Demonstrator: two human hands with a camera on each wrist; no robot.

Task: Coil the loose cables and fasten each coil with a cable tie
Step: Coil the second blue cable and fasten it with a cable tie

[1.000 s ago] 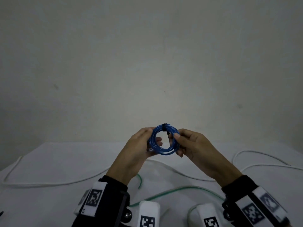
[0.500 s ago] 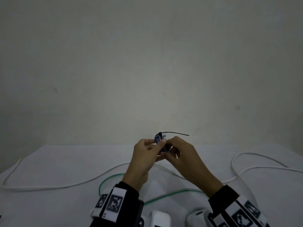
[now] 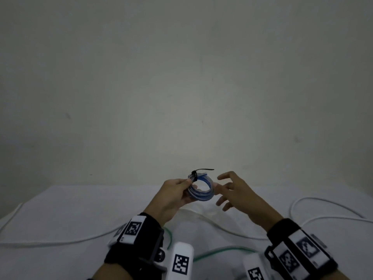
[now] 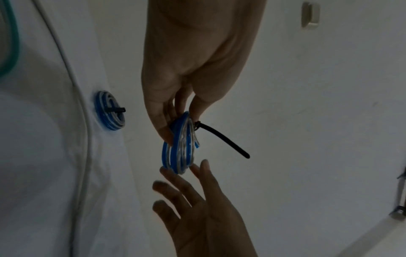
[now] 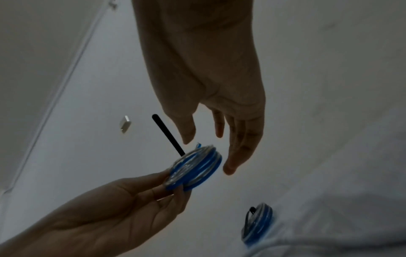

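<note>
A small blue cable coil is held above the table, bound by a black cable tie whose tail sticks out to the right. My left hand pinches the coil at its left edge, next to the tie. My right hand hovers just right of the coil with fingers spread and holds nothing. The left wrist view shows the coil edge-on with the tie tail, and the right hand below it. In the right wrist view the coil sits under the right fingertips.
A second blue coil with a black tie lies on the white table, also seen as the second coil. Loose white cables and a green cable trail across the table. A plain wall stands behind.
Both hands were pinching the coil at the tie. The right hand has let go, opened and drawn off to the right, while the left hand keeps the coil, now turned ring-side up.
</note>
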